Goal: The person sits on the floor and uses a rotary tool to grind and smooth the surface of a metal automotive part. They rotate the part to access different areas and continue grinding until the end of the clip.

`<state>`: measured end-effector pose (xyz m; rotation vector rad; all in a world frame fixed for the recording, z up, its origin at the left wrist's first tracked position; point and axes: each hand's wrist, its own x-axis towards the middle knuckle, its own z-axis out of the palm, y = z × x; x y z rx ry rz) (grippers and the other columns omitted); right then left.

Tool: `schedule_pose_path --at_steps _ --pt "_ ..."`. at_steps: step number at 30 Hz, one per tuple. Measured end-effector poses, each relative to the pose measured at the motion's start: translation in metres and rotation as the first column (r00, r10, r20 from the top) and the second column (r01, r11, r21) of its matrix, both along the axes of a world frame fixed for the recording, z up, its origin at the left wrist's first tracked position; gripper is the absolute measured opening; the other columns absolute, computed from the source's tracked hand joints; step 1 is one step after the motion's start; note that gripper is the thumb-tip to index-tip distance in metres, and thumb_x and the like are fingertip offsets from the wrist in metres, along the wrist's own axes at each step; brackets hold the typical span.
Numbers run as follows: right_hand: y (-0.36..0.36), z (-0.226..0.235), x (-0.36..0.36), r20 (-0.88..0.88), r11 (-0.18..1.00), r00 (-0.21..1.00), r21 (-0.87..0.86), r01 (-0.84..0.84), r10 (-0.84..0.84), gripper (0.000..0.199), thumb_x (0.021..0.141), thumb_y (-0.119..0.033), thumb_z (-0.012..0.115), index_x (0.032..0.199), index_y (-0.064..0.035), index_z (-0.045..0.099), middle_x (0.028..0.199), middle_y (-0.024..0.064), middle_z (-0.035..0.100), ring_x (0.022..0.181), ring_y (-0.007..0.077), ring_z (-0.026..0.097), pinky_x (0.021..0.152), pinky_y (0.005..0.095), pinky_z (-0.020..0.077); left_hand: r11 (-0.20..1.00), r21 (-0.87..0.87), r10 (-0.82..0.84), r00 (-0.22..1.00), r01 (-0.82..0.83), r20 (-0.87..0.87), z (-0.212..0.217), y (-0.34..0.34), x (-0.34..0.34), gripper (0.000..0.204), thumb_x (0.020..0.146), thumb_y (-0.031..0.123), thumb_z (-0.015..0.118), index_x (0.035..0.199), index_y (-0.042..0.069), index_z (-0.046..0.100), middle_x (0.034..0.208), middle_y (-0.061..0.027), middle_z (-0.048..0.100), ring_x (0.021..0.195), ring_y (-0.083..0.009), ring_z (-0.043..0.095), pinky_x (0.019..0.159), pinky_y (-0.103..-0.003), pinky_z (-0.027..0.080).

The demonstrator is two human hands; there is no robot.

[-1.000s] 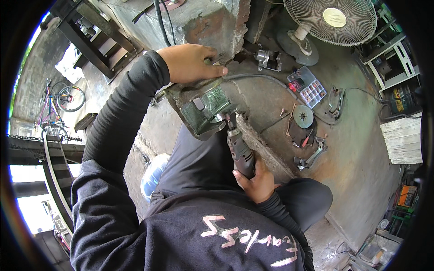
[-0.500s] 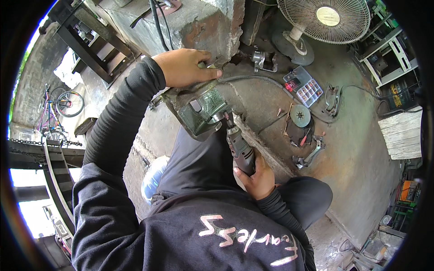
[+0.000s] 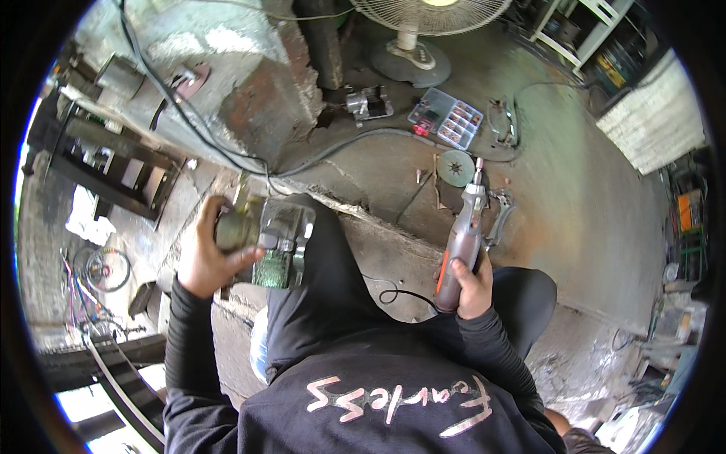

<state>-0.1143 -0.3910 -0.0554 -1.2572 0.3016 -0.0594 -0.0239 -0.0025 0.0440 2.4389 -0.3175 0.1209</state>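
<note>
In my left hand [image 3: 203,261] is a greenish metal brake caliper [image 3: 284,240], gripped by its rounded end with the thumb across it. It is held above my left thigh, its open hollow side turned partly upward. My right hand [image 3: 475,291] is wrapped around the grey and orange body of a die grinder [image 3: 458,257]. The grinder points away from me, its small pink grinding stone [image 3: 479,163] at the far tip, well apart from the caliper. A black cord [image 3: 393,293] loops by the grinder's rear end. The fingers under the caliper are partly hidden.
On the floor ahead are an open compartment box [image 3: 461,125], a round green-grey disc [image 3: 456,168], a metal bracket [image 3: 501,216] and another caliper [image 3: 368,104]. A standing fan [image 3: 412,60] is at the back. A thick hose [image 3: 340,153] crosses beside the concrete block [image 3: 265,98].
The grinder has moved right, its stone off the caliper. My left hand has drawn the caliper back and turned it over, with a changed grip. The view has shifted too.
</note>
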Motion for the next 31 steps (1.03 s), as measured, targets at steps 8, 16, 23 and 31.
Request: schedule_pose_path --at_steps 8,16,23,31 --pt "-0.026 -0.004 0.001 0.068 0.920 0.994 0.376 -0.108 0.088 0.058 0.083 -0.018 0.070 0.133 -0.0026 0.044 0.105 0.0178 0.064 0.098 0.0355 0.067 0.089 0.0485 0.0530 0.995 -0.014 0.095 0.995 -0.095 0.034 -0.004 -0.015 -0.037 0.082 0.060 0.024 0.090 0.126 0.002 0.047 0.110 -0.0148 0.056 0.102 -0.0295 0.056 0.095 -0.038 0.045" --pt "-0.023 -0.021 -0.007 -0.135 0.750 0.986 0.661 0.019 0.094 0.072 0.084 -0.075 0.058 0.103 -0.0053 0.055 0.082 0.0184 0.065 0.074 0.0362 0.068 0.071 0.0524 0.0568 0.988 0.072 0.129 0.987 -0.136 0.095 -0.002 -0.029 -0.042 0.074 0.060 0.023 0.089 0.119 0.001 0.052 0.107 -0.0165 0.058 0.099 -0.0337 0.059 0.091 -0.040 0.047" --pt "-0.019 -0.015 -0.008 -0.229 0.803 0.972 0.587 0.102 0.044 0.080 0.085 -0.082 0.044 0.101 -0.0046 0.058 0.082 0.0204 0.065 0.076 0.0372 0.067 0.075 0.0588 0.0552 0.982 0.174 0.038 0.978 -0.074 0.204 0.020 -0.051 -0.028 0.066 0.058 0.026 0.089 0.111 0.002 0.056 0.099 -0.0159 0.060 0.092 -0.0362 0.060 0.086 -0.042 0.049" --pt "-0.021 -0.037 -0.009 0.007 0.916 0.993 -0.388 -0.106 0.117 0.038 0.100 -0.038 0.051 0.108 -0.0028 0.062 0.083 0.0170 0.066 0.071 0.0297 0.067 0.066 0.0420 0.0571 0.939 0.321 -0.207 0.948 0.123 0.241 0.029 -0.064 0.033 0.075 0.051 0.027 0.089 0.115 0.002 0.058 0.104 -0.0177 0.064 0.096 -0.0382 0.063 0.086 -0.045 0.050"
